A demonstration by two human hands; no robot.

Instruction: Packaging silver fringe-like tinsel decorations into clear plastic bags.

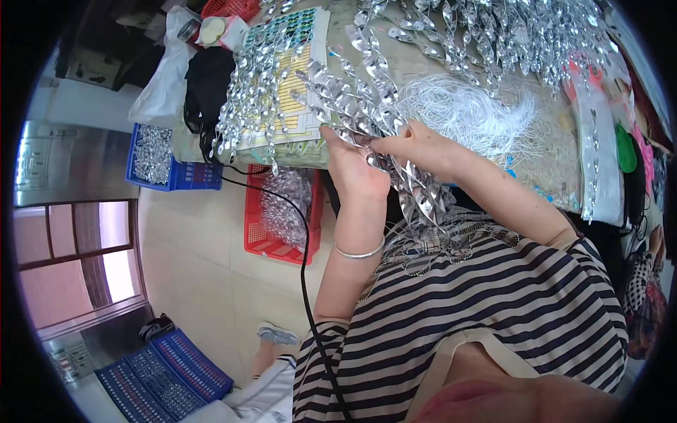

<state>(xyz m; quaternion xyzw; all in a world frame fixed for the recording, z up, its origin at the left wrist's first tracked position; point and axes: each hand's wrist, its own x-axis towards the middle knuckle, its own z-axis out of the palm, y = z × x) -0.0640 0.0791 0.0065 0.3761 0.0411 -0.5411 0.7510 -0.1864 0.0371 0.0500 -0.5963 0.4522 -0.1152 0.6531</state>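
A bundle of shiny silver twisted strands point(384, 84) passes through both my hands at the table's near edge. My left hand point(355, 169) has its palm turned up, with its fingers curled under the bundle and partly hidden. From the other side my right hand point(419, 146) closes on the same strands, thumb and fingers pinched close to my left fingertips. Below the hands, the strands' lower ends point(423, 201) hang in front of my striped shirt. Just beyond my right hand lies a loose heap of white thread point(469, 113).
More silver strands point(493, 42) cover the table's far right, and others point(247, 99) hang over printed sheets point(296, 92) on the left. Below stand a red basket point(250, 243) and a blue crate point(149, 185). A black cable point(305, 247) crosses in front of the floor. Another person's shoe point(278, 334) shows lower left.
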